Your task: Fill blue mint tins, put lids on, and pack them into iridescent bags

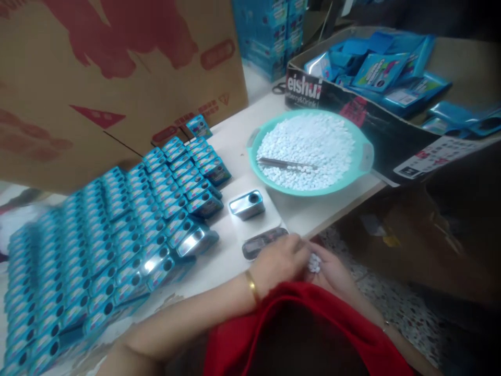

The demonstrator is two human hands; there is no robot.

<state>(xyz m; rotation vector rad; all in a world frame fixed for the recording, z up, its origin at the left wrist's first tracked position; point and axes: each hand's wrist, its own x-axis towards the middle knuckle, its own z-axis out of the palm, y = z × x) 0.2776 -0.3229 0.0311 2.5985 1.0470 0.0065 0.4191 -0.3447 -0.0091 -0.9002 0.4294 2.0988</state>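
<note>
My right hand [332, 269] is cupped at the table's front edge around a small heap of white tablets [314, 263]. My left hand [279, 263] reaches over it with bent fingers, the tips close to the tablets; what they pinch, if anything, is hidden. Just beyond my left hand lies a small white scale [250, 225] with a dark display. On its plate stands one blue-and-silver tin [247, 206] with a dark round opening in its top. Behind, a turquoise basin [313, 192] is full of white tablets [309, 136], and a thin metal tool [287, 164] rests on them.
Many blue tins [129, 230] stand in tight rows across the left of the table. A large cardboard box [156, 68] rises behind them. At the right is a black carton [376, 125] holding blue packets [381, 70]. Stacked blue packages [266, 36] stand at the back.
</note>
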